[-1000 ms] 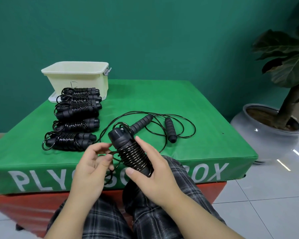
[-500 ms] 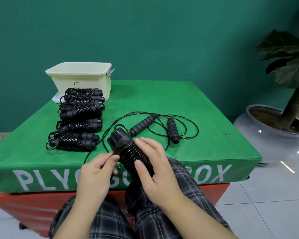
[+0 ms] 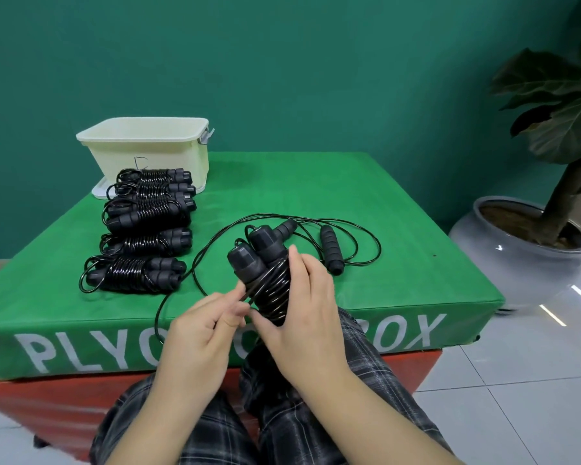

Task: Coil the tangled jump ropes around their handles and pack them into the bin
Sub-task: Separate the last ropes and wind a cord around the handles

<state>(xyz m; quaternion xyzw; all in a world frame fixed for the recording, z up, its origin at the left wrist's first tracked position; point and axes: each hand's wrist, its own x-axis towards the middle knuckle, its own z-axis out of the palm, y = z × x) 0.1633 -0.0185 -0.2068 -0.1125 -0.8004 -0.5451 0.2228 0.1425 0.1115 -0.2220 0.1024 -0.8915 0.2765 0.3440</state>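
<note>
My right hand (image 3: 304, 317) grips a pair of black jump rope handles (image 3: 255, 263) with black cord wound round them, held upright over the front edge of the green box. My left hand (image 3: 202, 333) pinches the loose end of that cord just left of the bundle. A second, uncoiled black jump rope (image 3: 329, 250) lies spread on the green box behind my hands, its two handles apart. Several coiled ropes (image 3: 145, 243) lie in a row at the left. The cream bin (image 3: 148, 146) stands behind them at the far left corner.
The green plyo box top (image 3: 399, 236) sits on a red base. A grey pot with a large plant (image 3: 517, 243) stands on the tiled floor at the right. A white lid (image 3: 99, 192) lies under the bin. My plaid-trousered knees are below.
My right hand has turned the bundle so both handle ends show, and its fingers now wrap round the coils. My left hand has shifted up to the cord beside the bundle.
</note>
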